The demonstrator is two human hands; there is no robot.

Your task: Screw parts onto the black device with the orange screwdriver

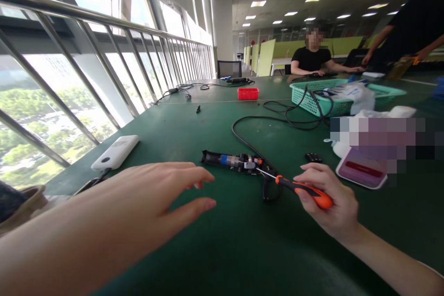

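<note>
Two hands are in view over a dark green table (222,249). Part of the right side is pixelated, hiding what lies beside the pale pink-and-white case (360,173); the left forearm fills the lower left corner and covers the near table edge there. A small black item (314,157) above the right hand is too small to identify.

Left hand (163,194): open, fingers spread, hovering palm down, holding nothing, just short of the opened black device (236,162). Right hand (329,199): closed around the orange handle of a screwdriver (301,189), whose thin shaft points left with its tip at the device's exposed inner parts. A black cable (277,120) runs from the device toward a teal basket (322,95).

Surroundings: a long open office with ceiling lights; a metal railing (104,32) and tall windows line the left side. A white power bank (116,151) lies near the left edge, a red tray (248,94) farther back. Another person (312,58) sits at the far end; a second, in black, leans in at upper right.

Clear green surface lies between the two hands and toward the near edge.
</note>
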